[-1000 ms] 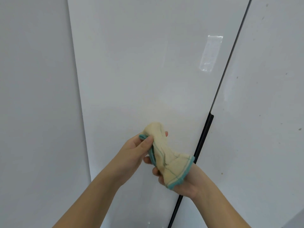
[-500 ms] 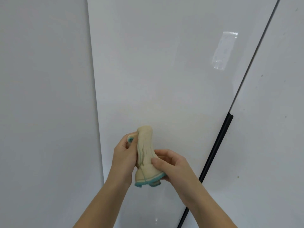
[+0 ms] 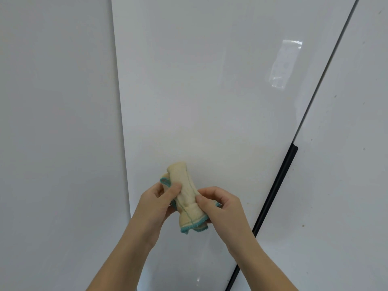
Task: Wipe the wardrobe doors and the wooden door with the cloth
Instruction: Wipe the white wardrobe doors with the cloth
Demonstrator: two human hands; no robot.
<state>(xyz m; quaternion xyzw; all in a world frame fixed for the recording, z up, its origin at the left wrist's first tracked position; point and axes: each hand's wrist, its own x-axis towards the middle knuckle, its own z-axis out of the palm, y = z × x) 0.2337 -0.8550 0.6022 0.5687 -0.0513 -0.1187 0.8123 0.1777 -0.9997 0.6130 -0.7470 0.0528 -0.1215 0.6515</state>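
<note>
Fingers (image 3: 210,191) of your left hand (image 3: 155,204) and right hand (image 3: 223,208) pinch the cloth (image 3: 184,198). Wardrobe door (image 3: 199,91): white, glossy; black handle (image 3: 279,181) on its right edge; rolled cloth before its lower middle. Soft and light, it seems; grip mid-roll.

The cloth (image 3: 185,198) is now standing upright as a tighter roll, no longer slanting across the right hand (image 3: 224,208). That hand is pinching its side instead of cupping it from beneath.
</note>
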